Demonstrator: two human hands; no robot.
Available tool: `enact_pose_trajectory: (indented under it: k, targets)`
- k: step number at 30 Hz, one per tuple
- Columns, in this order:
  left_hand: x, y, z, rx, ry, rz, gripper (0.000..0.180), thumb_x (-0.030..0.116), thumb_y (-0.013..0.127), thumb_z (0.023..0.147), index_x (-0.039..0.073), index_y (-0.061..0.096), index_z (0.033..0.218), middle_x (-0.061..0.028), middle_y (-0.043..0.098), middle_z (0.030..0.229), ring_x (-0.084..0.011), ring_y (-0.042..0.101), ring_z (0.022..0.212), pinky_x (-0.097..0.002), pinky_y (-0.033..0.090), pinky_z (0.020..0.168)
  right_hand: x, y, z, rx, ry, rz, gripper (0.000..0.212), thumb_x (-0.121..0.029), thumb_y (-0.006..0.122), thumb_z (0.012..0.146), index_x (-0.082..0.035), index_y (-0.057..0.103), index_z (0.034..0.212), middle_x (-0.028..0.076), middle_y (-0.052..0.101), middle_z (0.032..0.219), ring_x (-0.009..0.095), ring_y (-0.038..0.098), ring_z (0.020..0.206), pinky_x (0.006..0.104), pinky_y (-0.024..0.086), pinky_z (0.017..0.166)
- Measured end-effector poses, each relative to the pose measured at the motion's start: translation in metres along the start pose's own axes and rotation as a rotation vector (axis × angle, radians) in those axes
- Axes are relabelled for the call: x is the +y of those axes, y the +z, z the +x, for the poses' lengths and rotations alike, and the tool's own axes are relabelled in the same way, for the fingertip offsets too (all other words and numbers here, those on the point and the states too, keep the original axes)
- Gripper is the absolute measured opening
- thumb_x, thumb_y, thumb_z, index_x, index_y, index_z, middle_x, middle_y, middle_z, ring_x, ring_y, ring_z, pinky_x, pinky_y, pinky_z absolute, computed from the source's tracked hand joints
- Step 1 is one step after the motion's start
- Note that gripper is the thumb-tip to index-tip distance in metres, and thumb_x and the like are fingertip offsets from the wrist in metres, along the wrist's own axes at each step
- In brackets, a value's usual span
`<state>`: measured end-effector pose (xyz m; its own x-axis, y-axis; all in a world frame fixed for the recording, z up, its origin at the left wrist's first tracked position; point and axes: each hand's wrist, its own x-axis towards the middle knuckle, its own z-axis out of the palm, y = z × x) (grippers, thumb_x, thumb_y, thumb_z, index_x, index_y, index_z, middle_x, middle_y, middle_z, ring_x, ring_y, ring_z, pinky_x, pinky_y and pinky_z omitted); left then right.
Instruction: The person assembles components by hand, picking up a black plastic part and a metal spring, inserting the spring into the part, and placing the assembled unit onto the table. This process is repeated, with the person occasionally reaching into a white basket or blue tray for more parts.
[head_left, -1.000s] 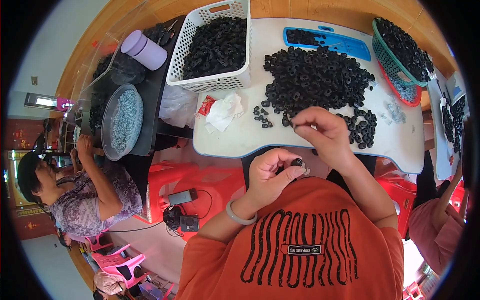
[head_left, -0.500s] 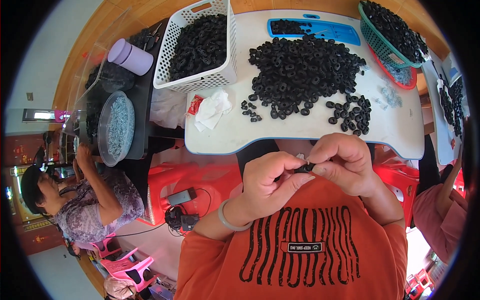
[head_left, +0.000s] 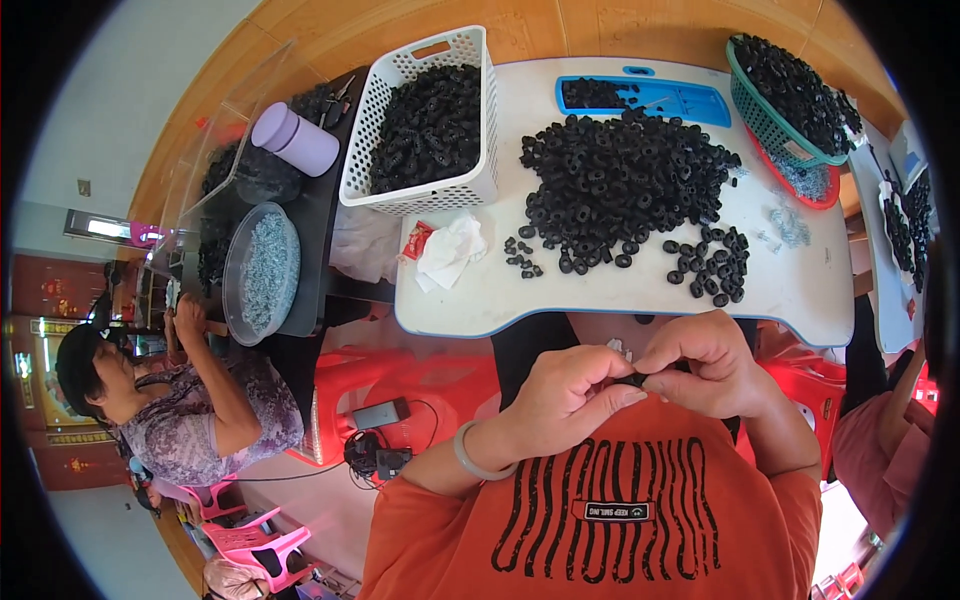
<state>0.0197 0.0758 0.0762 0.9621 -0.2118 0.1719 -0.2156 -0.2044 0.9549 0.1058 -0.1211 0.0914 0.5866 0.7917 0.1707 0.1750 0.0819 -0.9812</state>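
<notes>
My left hand (head_left: 572, 392) and my right hand (head_left: 708, 368) meet in front of my chest, just off the near edge of the table. Between their fingertips they pinch a small black plastic part (head_left: 632, 380), mostly covered by the fingers. Beyond them on the white table (head_left: 440, 312) lies a large heap of black oval plastic parts (head_left: 625, 185). A looser group of the same parts (head_left: 708, 265) spreads at the heap's near right. Several smaller black bits (head_left: 522, 258) sit at its near left.
At the table's left stands a white basket (head_left: 484, 170) of black parts, with a crumpled tissue (head_left: 450, 250) nearby. A blue tray (head_left: 700, 100) lies at the back; a green basket (head_left: 770, 125) rests over a red one (head_left: 825, 198). Another person (head_left: 205, 405) works at left beside a clear bowl (head_left: 240, 320).
The whole view has shifted, so the table and my hands appear lower and slightly to the right. Both hands stay together on the black part, their fingers now covering more of it.
</notes>
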Motion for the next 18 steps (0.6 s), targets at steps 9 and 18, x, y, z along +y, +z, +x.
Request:
enact_pose_trajectory:
  k: [9, 18]
  targets:
    - [0.0, 0.002, 0.003, 0.036, -0.076, -0.262, 0.013, 0.01, 0.069, 0.086, 0.0, 0.061, 0.088, -0.0056, 0.062, 0.072, -0.008, 0.054, 0.059, -0.0219, 0.042, 0.053, 0.002, 0.014, -0.001, 0.113, 0.069, 0.312, 0.011, 0.009, 0.059, 0.085, 0.0, 0.06, 0.091, 0.001, 0.061, 0.079, 0.003, 0.055, 0.065, 0.0182, 0.042, 0.057]
    - [0.012, -0.002, 0.006, -0.011, 0.035, -0.177, 0.014, 0.007, 0.071, 0.084, -0.002, 0.062, 0.09, -0.0057, 0.066, 0.077, -0.0057, 0.057, 0.06, -0.019, 0.042, 0.052, -0.004, 0.011, -0.005, 0.114, 0.019, 0.412, 0.014, 0.01, 0.061, 0.083, 0.0, 0.062, 0.093, 0.003, 0.063, 0.083, 0.007, 0.058, 0.072, 0.0216, 0.045, 0.064]
